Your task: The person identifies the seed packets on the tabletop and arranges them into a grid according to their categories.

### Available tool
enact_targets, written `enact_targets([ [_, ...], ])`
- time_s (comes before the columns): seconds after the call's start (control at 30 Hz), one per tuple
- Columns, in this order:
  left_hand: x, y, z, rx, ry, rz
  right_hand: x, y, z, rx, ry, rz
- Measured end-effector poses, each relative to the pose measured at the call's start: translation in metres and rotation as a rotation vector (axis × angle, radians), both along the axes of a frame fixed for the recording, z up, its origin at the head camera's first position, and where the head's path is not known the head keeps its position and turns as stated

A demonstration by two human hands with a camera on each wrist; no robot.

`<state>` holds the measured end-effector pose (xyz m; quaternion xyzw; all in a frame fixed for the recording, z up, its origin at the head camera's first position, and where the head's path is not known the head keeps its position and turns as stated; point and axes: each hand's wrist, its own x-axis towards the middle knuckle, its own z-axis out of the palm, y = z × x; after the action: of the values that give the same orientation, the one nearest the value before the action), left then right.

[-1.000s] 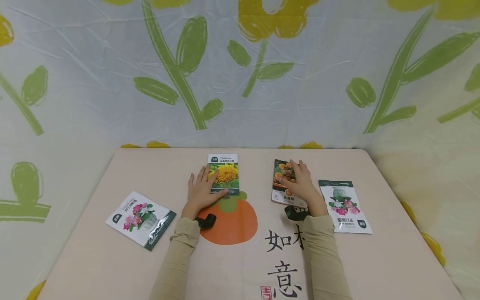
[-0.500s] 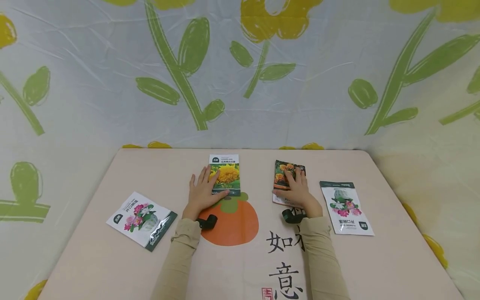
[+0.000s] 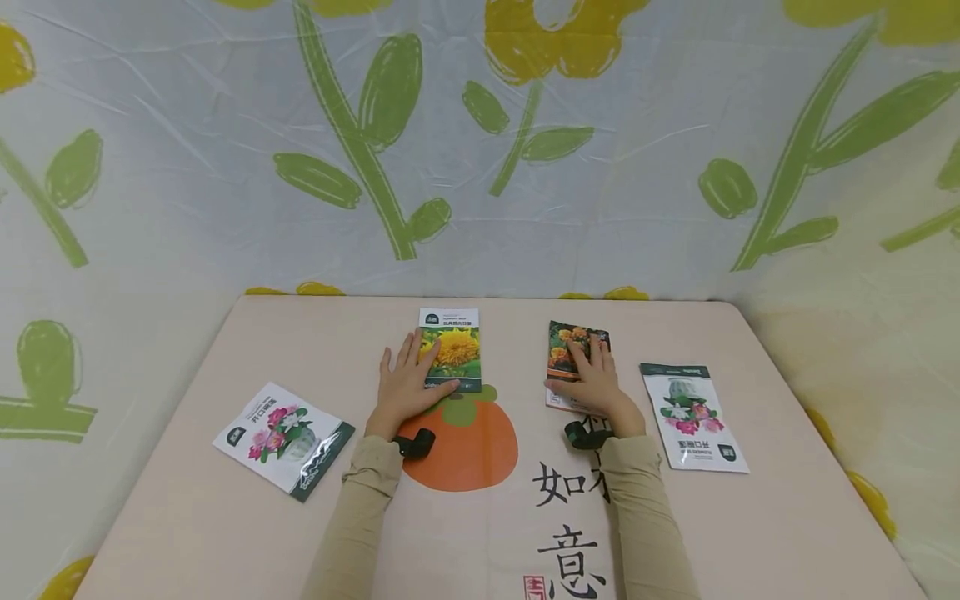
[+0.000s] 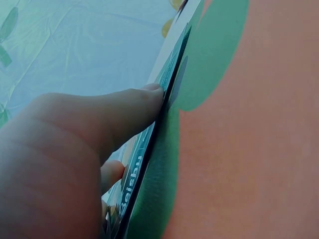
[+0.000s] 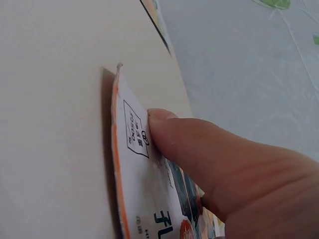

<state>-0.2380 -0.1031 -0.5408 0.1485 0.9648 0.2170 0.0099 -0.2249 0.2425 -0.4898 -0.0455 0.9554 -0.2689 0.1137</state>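
My left hand [image 3: 405, 386] lies with straight, spread fingers on a flower seed packet with a yellow bloom [image 3: 459, 348]. In the left wrist view its thumb [image 4: 124, 112] presses near the packet's green lower edge. Over a marigold seed packet [image 3: 558, 354] with orange flowers rests my right hand [image 3: 597, 385], fingers extended. The right wrist view has that thumb [image 5: 184, 137] pressing on the white lower part of the packet, whose orange-edged end [image 5: 118, 149] stands slightly off the table. The right hand covers much of this packet.
A white packet with pink flowers [image 3: 273, 437] lies slanted at the left. Another such packet [image 3: 690, 417] lies upside down at the right. The pale table [image 3: 225, 542] bears an orange persimmon print [image 3: 465, 450] and black characters; a flower-patterned curtain [image 3: 225, 167] hangs behind.
My right hand has shifted left and slightly down on the marigold packet, its thumb now nearer the packet's lower left. The left hand stays in place on the yellow-flower packet.
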Motion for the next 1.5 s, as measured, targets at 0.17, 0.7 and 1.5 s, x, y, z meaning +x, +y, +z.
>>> enact_targets([
  [0.17,0.0,0.0,0.0,0.001,-0.004,0.006,0.0,0.001,-0.003,-0.004,0.018,0.004],
  [0.7,0.001,-0.001,0.0,0.002,0.013,-0.001,-0.006,0.005,-0.014,-0.022,0.016,0.041],
  [1.5,0.0,0.0,-0.003,0.005,0.014,0.007,-0.01,-0.007,-0.006,-0.028,0.032,0.056],
])
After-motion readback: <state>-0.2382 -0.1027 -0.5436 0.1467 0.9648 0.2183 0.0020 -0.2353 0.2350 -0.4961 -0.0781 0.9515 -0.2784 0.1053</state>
